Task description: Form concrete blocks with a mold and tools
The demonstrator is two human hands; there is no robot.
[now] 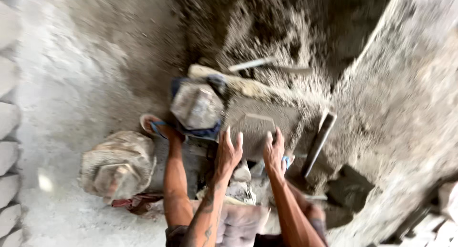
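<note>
Head camera looks straight down, blurred by motion, at two bare hands over a rectangular block mould [260,125] packed with grey cement mix. Left hand [228,149] rests at the mould's near-left edge, fingers spread and pointing away; right hand [274,149] sits just beside it at the near-right edge, fingers likewise extended. Both look open and flat against the mix, pressing or gripping the rim, though the blur keeps me from telling which. A loose sand pile [286,32] lies beyond the mould, a flat metal bar [318,143] leans at its right, and a cement-caked lump [196,105] sits at its left. A leg with a sandalled foot [157,125] stretches along the near left. To do this well, I judge that even pressure from both palms and a level top matter, with the thumbs kept off the soft face.
</note>
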